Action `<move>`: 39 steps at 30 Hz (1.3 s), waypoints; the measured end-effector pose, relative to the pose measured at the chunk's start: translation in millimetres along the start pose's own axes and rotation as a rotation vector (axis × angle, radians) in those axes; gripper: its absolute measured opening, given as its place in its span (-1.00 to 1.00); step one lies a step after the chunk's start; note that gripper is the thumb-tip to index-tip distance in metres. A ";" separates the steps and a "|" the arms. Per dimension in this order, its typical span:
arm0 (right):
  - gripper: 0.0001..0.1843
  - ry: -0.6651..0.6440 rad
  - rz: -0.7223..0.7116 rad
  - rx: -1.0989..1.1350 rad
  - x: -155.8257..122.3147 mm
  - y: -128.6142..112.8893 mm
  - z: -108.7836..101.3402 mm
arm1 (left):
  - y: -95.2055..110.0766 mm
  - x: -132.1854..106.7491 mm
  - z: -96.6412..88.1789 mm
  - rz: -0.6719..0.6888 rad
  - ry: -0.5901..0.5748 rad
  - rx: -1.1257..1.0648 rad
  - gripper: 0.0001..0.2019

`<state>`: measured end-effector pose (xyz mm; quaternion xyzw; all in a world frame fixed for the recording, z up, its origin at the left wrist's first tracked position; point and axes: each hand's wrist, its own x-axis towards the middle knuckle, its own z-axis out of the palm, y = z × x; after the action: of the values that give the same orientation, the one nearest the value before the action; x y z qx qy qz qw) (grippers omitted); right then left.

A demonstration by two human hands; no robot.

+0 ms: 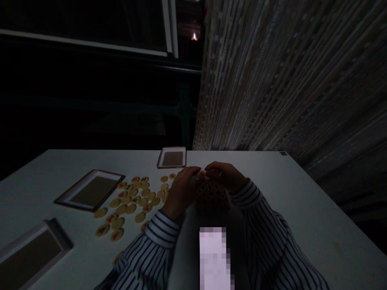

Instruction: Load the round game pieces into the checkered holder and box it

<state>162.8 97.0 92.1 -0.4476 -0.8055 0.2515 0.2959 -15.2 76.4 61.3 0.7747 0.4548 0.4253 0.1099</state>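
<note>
My left hand (186, 186) and my right hand (226, 175) meet over a stack of round xiangqi pieces (212, 196), which stands on the white table in dim light. Between my fingertips is one xiangqi piece (201, 174) with a red character, at the stack's far upper edge. Fingers of both hands are curled inward against it; shadow hides exactly how they press. Loose xiangqi pieces (131, 209), pale wooden discs, some with red or black characters and some blank side up, lie scattered left of my left hand.
An open shallow case or lid (105, 174) lies left, a smaller one (171, 148) at the far edge, and a third (56, 229) at near left. A lit, pixelated phone-like panel (214, 259) is close to me. A string curtain (242, 80) hangs beyond the table (287, 193).
</note>
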 end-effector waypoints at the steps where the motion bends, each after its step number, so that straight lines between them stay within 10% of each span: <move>1: -0.81 -0.005 -0.010 0.029 -0.5 1.5 0.8 | -0.4 -0.3 0.3 0.004 -0.001 0.003 -0.78; 13: -0.80 -0.017 -0.007 0.071 -1.4 1.0 1.3 | 5.0 -1.6 5.3 -0.016 -0.022 -0.110 -0.81; 25: -0.82 -0.019 -0.125 0.001 -2.8 4.7 -2.0 | 4.3 4.3 8.0 -0.456 -0.021 -0.749 -0.77; 39: -0.83 -0.017 -0.151 -0.082 -4.0 3.1 -2.5 | 8.1 6.7 0.3 -0.631 -0.050 -0.752 -0.76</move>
<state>168.0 95.3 90.8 -0.3950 -0.8492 0.1990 0.2885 -8.6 77.3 69.4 0.5157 0.4794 0.4875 0.5163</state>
